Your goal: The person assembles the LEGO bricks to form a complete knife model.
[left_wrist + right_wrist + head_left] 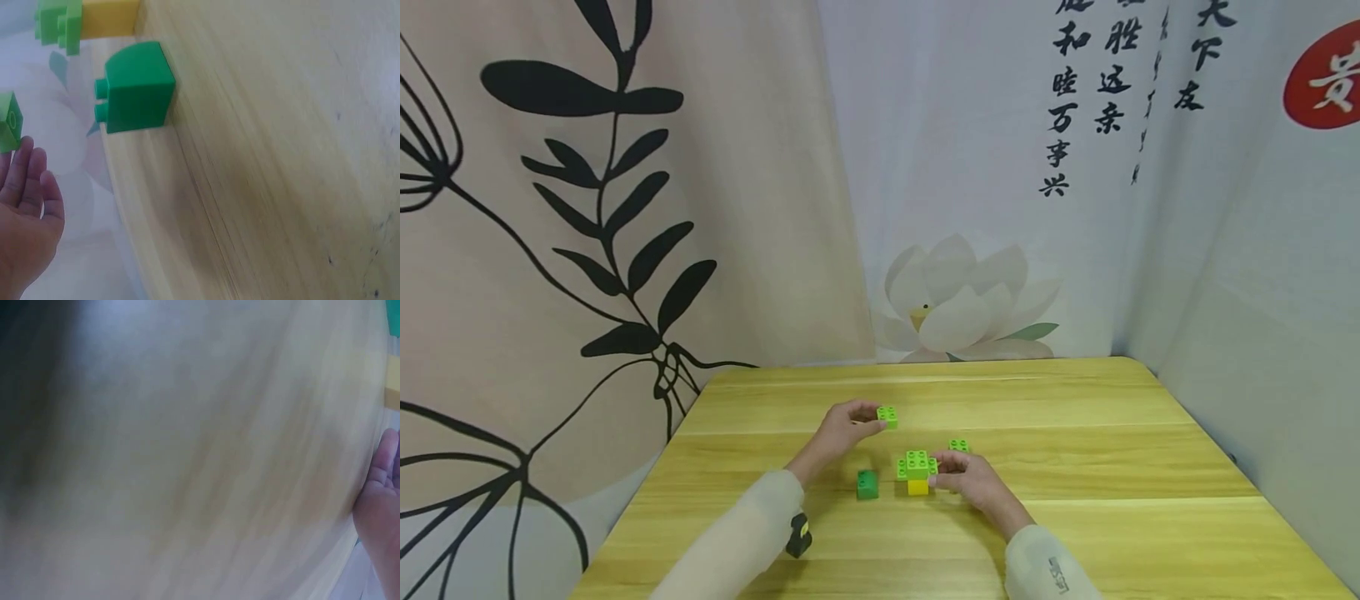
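Note:
My left hand (847, 429) pinches a lime green toy brick (887, 417) above the table. In the left wrist view, that lime brick sits at the fingertips, at the left edge. A brick stack (917, 463) with lime bricks over a yellow brick (917, 487) stands at mid-table. My right hand (973, 482) holds its right side, thumb and finger around the lime end. A dark green brick (867, 484) with a curved side stands left of the stack. Behind the right hand, another lime brick (958, 445) is partly hidden. The right wrist view crops the right fingers.
The wooden table (1075, 533) has its far edge against a printed curtain (775, 208). A second curtain wall runs along the right side. A black wrist device (799, 535) shows by the left sleeve.

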### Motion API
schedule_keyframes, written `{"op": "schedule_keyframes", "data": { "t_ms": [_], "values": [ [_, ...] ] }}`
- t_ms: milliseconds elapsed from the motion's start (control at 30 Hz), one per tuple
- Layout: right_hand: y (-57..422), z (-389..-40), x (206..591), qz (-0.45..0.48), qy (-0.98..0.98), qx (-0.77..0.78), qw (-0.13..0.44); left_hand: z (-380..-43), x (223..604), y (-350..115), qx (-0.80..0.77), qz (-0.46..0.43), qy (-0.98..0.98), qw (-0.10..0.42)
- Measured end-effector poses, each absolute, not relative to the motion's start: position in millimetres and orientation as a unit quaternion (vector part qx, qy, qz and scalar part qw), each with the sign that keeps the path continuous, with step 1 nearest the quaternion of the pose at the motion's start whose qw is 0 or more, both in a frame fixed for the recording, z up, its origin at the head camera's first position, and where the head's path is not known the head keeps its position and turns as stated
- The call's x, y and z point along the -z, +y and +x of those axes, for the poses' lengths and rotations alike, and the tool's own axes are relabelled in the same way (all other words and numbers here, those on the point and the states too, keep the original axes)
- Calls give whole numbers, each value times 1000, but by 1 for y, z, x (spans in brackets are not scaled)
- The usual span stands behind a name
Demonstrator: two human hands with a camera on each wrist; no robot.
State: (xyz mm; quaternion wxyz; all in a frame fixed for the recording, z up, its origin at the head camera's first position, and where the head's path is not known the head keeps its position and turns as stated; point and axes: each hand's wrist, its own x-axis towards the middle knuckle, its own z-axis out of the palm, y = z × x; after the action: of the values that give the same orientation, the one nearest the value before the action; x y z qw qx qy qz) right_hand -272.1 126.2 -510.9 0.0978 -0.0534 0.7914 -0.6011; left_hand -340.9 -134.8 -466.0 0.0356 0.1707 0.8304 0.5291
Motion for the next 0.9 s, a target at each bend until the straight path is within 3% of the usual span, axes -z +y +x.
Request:
{"op": "schedule_keyframes", "data": {
  "t_ms": [900],
  "values": [
    [125,-273,514,-56,794,599,88,-312,462,-116,-532,203,821,41]
  ]
}}
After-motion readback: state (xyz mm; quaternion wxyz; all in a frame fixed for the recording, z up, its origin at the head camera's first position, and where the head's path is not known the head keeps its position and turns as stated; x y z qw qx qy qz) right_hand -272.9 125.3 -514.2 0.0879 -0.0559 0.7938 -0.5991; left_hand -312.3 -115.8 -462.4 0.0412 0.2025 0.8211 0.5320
